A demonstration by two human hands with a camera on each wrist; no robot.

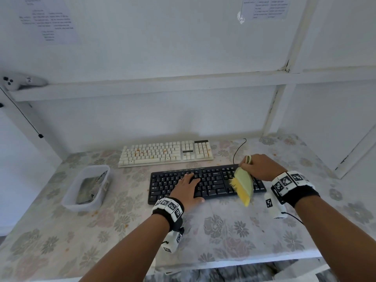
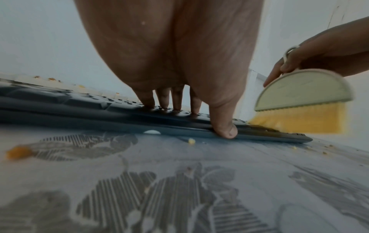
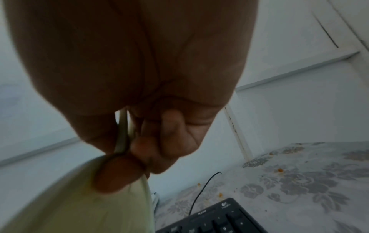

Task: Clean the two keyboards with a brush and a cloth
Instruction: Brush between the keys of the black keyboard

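A black keyboard [image 1: 207,185] lies near me on the flowered table; a white keyboard [image 1: 165,152] speckled with orange crumbs lies behind it. My left hand [image 1: 188,187] lies flat on the black keys, fingers straight [image 2: 167,100], thumb [image 2: 224,127] against the front edge. My right hand [image 1: 258,166] grips the handle of a pale green brush [image 1: 244,183] with yellow bristles [image 2: 299,119]. The bristles touch the right end of the black keyboard [image 2: 79,108]. In the right wrist view my fingers [image 3: 151,151] curl round the brush handle [image 3: 121,135] above the keyboard's corner [image 3: 219,220].
A clear plastic tub [image 1: 87,187] holding a crumpled cloth stands left of the keyboards. A black cable [image 1: 238,148] curls behind the black keyboard. Orange crumbs [image 2: 18,152] dot the tablecloth. A white controller [image 1: 19,81] rests on the wall ledge at the far left.
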